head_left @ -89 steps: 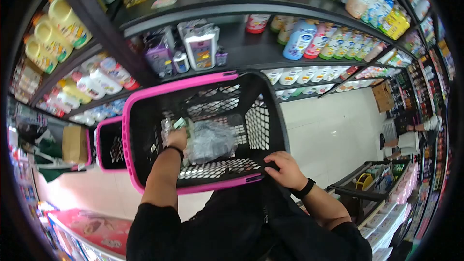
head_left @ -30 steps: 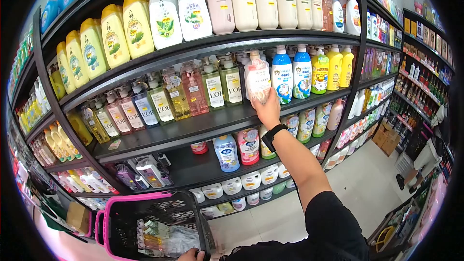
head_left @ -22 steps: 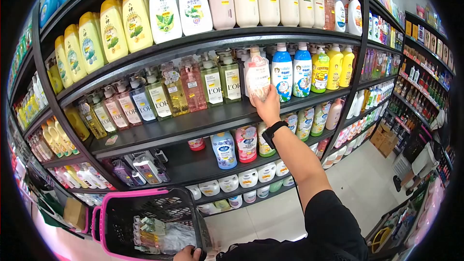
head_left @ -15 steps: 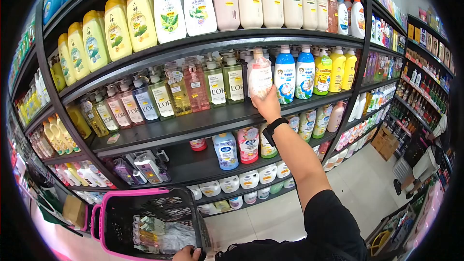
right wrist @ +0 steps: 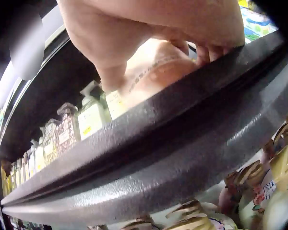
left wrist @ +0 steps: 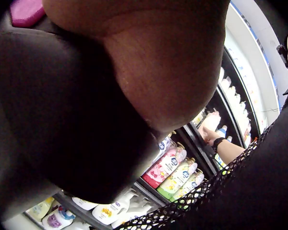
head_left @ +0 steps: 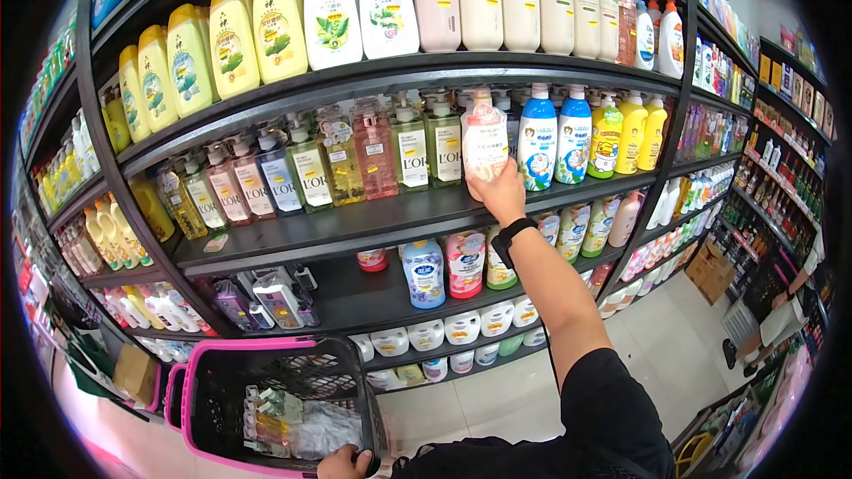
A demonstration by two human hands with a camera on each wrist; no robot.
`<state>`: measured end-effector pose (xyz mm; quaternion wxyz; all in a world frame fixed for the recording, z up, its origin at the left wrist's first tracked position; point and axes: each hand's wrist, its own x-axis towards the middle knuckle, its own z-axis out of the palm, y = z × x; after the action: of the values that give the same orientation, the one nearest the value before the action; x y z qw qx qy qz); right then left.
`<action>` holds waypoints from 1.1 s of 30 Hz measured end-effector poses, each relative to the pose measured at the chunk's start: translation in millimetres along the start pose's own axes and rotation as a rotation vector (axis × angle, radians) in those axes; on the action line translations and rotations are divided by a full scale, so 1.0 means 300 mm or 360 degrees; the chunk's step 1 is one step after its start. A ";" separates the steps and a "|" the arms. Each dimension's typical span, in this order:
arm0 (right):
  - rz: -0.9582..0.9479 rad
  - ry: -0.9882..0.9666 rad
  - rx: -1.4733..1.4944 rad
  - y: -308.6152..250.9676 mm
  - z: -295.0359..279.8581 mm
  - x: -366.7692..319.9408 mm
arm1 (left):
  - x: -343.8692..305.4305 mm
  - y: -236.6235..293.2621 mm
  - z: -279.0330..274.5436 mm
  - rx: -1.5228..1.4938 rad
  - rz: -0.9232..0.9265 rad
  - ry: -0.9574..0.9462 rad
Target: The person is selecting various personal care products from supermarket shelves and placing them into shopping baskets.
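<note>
In the head view my right hand (head_left: 497, 188) grips the lower part of a pale pink pump bottle (head_left: 485, 142) at the front of the middle shelf. The right wrist view shows the bottle's peach base (right wrist: 158, 79) under the palm, just over the shelf edge (right wrist: 149, 115). To its right stand blue-and-white cartoon bottles (head_left: 539, 140); left of it are green-labelled pump bottles (head_left: 441, 144). Low down, my left hand (head_left: 342, 464) holds the near corner of a black shopping basket with a pink rim (head_left: 257, 343). Inside lie small clear-wrapped bottles (head_left: 271, 426) and crumpled clear plastic (head_left: 324, 430).
Yellow and white bottles (head_left: 280, 22) line the upper shelf. Blue and pink bottles (head_left: 423, 273) stand on the shelf below. A black shelf post (head_left: 679, 98) rises at right. Tiled floor (head_left: 426, 417) shows beside the basket, and another person (head_left: 785, 315) is at far right.
Three seconds ago my left hand was inside the basket and my right on its rim. Now the right grips the shelf bottle and the left holds the basket. Over the last second the bottle barely moves.
</note>
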<state>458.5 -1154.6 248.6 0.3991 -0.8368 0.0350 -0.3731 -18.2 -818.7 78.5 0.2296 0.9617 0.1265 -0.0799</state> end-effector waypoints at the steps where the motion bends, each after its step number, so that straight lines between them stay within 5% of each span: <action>1: -0.0012 -0.0052 0.0060 0.021 0.002 0.020 | -0.001 0.001 -0.003 -0.0010 -0.0008 -0.0021; 5: 0.0141 -0.0390 0.1068 0.083 0.015 0.103 | 0.005 -0.004 0.002 -0.0003 -0.0025 -0.0059; 11: 0.0066 -0.0741 0.1532 0.065 -0.021 0.134 | 0.009 0.000 0.001 -0.0006 -0.0040 -0.0073; 25: 0.0020 -0.0574 0.1440 -0.010 -0.053 0.059 | 0.028 -0.050 0.052 -0.0057 -0.0169 -0.0001; 29: 0.0075 -0.0685 0.1668 -0.068 -0.130 -0.110 | 0.009 -0.130 0.094 -0.0453 0.0128 0.0491; 33: 0.0096 -0.0821 0.1902 -0.084 -0.136 -0.411 | 0.004 -0.110 -0.007 -0.0590 0.0040 0.0472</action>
<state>337.2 -1119.6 209.1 0.8016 -0.5320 -0.2522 -0.1040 -26.3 -789.0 66.2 0.3823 0.9058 0.1595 0.0895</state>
